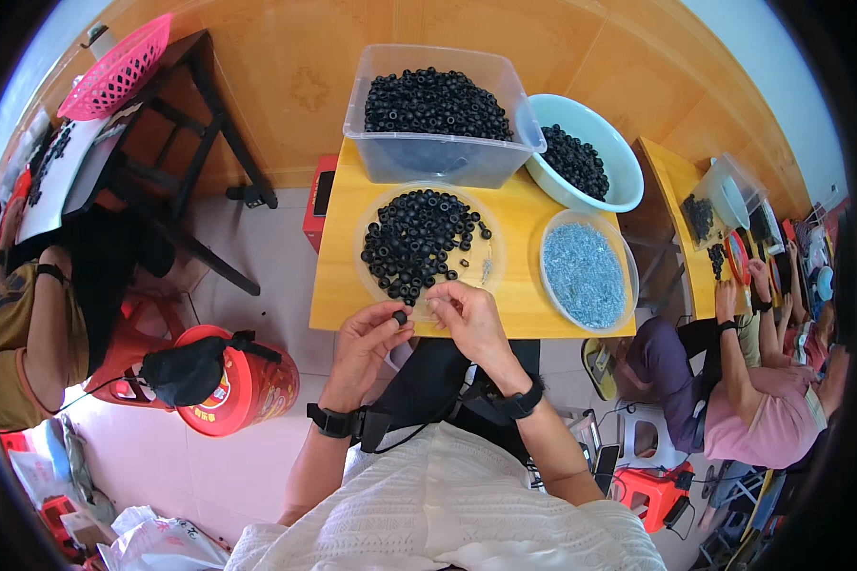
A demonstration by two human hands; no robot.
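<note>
One patterned orange-brown wall (305, 76): seen behind the far side of the work area.
Yellow table (335, 276): set before the wall, with the containers grouped on its top.
Person in pink (747, 423): seen to the right, seated near a second yellow table (667, 171).
Clear bin (433, 162): placed at the table's far side and heaped with black ring-like pieces (438, 105).
Shallow round tray (497, 257): placed nearer, in front of the bin; more black pieces are spread in it, crowded to its left and middle.
Pale blue-green bowl (626, 171): stood just beside the bin on its right, partly filled with black pieces.
Smaller clear tray (631, 290): placed at the near right corner, filled with thin silvery-blue pieces (586, 276).
Left hand (360, 352): held at the round tray's near rim, with one piece pinched between thumb and fingers.
Right hand (471, 322): held just beside it, thumb and fingertips brought close together; whether anything is gripped there cannot be told.
Black wristbands (522, 402): worn on both wrists.
Held black piece (400, 317): kept in the left fingertips, by the tray's near edge.
Thin slivers (487, 271): scattered inside the round tray, right of the black pieces.
</note>
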